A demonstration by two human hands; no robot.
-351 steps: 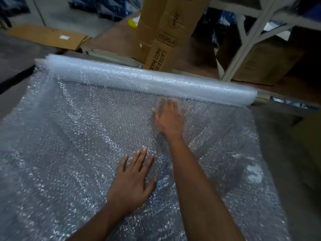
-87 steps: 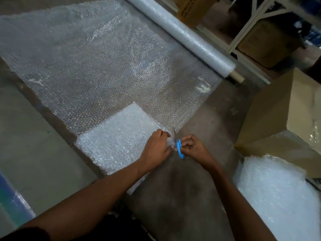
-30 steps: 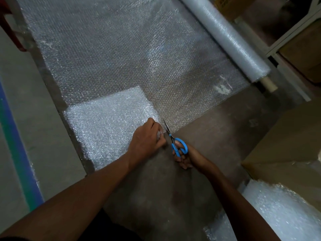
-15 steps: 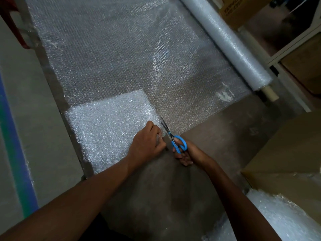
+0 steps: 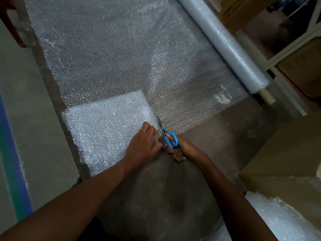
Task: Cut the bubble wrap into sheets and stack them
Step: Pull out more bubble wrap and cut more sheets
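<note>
A wide run of bubble wrap [image 5: 121,54] lies unrolled across the floor, its roll [image 5: 224,44] at two o'clock. A whiter folded pad of bubble wrap [image 5: 106,126] sits at its nine-o'clock corner, beside a cardboard box [image 5: 286,157] at four o'clock. The left hand [image 5: 144,146] pinches the pad's edge; the right hand [image 5: 182,150] grips blue-handled scissors [image 5: 169,138], blades pointing to eleven o'clock.

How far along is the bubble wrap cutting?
Done: a heap of cut sheets lies at the lower right. In hand: the left hand pinches the wrap's near edge beside a white folded pad while the right hand works blue scissors into it. Left: most of the unrolled wrap and the roll.
</note>
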